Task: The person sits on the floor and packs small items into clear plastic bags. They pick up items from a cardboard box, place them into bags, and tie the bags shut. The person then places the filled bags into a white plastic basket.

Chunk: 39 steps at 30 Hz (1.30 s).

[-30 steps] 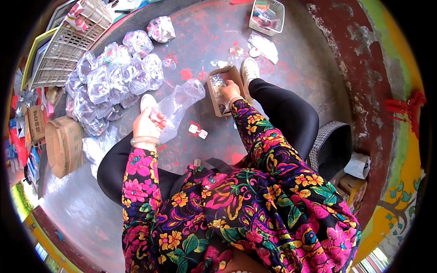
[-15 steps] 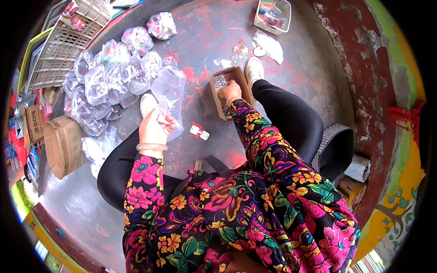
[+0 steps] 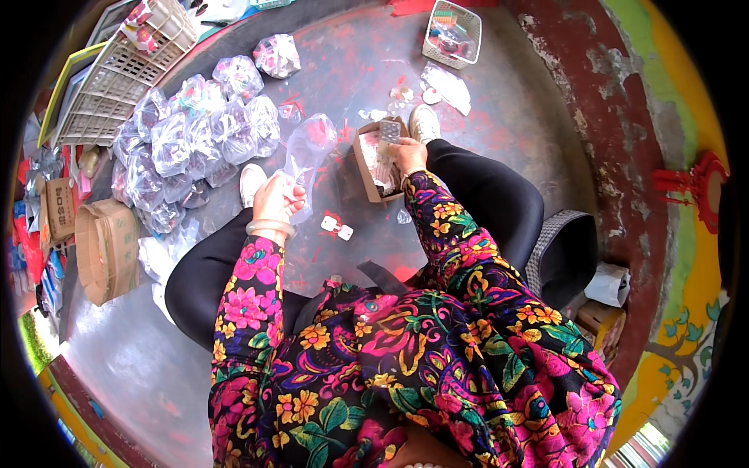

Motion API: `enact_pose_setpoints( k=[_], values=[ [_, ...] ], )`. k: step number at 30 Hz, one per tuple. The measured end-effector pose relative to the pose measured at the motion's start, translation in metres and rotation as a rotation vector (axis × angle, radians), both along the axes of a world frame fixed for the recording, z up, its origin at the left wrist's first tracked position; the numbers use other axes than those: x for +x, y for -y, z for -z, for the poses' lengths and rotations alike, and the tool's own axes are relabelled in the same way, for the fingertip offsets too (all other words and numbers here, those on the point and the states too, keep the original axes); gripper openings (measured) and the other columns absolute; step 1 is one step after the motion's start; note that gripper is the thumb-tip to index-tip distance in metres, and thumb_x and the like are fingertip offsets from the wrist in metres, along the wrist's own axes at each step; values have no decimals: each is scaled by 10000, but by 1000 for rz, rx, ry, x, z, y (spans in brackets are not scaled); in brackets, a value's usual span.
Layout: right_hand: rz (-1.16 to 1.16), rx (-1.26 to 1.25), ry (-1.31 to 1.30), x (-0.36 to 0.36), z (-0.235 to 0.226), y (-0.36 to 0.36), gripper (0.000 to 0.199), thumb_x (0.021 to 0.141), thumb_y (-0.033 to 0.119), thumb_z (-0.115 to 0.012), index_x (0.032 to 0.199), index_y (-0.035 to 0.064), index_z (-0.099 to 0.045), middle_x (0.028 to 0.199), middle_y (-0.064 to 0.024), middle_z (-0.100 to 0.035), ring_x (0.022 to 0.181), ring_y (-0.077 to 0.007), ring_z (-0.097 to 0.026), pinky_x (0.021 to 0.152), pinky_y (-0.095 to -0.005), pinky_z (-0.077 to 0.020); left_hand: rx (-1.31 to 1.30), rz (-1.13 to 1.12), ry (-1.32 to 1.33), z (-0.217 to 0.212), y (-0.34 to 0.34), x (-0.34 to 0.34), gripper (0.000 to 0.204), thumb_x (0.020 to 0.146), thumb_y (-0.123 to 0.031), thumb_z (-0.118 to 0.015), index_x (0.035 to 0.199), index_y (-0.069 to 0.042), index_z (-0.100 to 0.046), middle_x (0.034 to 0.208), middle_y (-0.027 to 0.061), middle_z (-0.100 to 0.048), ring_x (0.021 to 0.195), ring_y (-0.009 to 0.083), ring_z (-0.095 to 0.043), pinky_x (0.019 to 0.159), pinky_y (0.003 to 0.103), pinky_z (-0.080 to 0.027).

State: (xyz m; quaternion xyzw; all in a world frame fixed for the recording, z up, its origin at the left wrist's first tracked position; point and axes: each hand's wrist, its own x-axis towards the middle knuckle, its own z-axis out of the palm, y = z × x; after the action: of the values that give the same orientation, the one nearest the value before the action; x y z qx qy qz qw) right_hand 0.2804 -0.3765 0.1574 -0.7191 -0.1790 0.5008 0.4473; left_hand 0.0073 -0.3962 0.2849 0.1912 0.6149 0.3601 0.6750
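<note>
My left hand (image 3: 275, 199) grips the neck of a clear plastic bag (image 3: 308, 152) with some red items inside, held up above the floor between my knees. My right hand (image 3: 404, 156) reaches into a small brown cardboard box (image 3: 367, 164) on the floor, its fingers on small clear-wrapped pieces inside; a clear blister piece (image 3: 388, 130) sticks up just above the hand. Two small white and red pieces (image 3: 337, 227) lie on the floor between my legs. I sit low, in a flowered top and black trousers.
A heap of filled clear bags (image 3: 195, 129) lies at the left by my left shoe. A white plastic crate (image 3: 121, 74) and a brown carton (image 3: 105, 249) stand further left. A small white basket (image 3: 452, 31) sits at the top; a stool (image 3: 566, 253) is at my right.
My left hand has lifted the clear bag higher and nearer the box. My right hand stays in the cardboard box.
</note>
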Motion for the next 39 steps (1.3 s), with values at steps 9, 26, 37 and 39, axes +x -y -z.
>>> enact_pose_setpoints(
  k=[9, 26, 37, 39],
  values=[
    [226, 122, -530, -7, -62, -1, 198, 731, 43, -613, 908, 58, -526, 764, -20, -546, 615, -109, -515, 510, -222, -403, 1, 245, -54, 64, 1, -12, 238, 865, -290, -407, 883, -69, -495, 660, 76, -569, 546, 172, -564, 457, 248, -463],
    [-178, -223, -191, -125, -9, 24, 117, 729, -23, -479, 843, -43, -491, 780, -143, -538, 611, -243, -581, 476, -313, -524, -185, 190, -38, 116, 25, -15, 295, 872, -326, -367, 1020, -86, -454, 708, 127, -592, 579, 201, -585, 500, 284, -476],
    [-72, -525, -340, -165, 24, 33, 104, 771, 60, -512, 815, -5, -580, 704, -101, -610, 637, -194, -611, 497, -280, -472, -181, -78, 57, 105, 38, -2, 325, 873, -339, -344, 971, -52, -461, 801, 145, -588, 742, 258, -581, 672, 364, -468],
    [-130, -462, -319, -170, 49, 34, 114, 765, 66, -527, 843, -8, -565, 705, -92, -602, 641, -197, -604, 509, -278, -476, -130, -96, 78, 105, 39, 0, 315, 834, -328, -366, 944, -54, -475, 792, 131, -591, 719, 244, -583, 655, 359, -461]
  ],
)
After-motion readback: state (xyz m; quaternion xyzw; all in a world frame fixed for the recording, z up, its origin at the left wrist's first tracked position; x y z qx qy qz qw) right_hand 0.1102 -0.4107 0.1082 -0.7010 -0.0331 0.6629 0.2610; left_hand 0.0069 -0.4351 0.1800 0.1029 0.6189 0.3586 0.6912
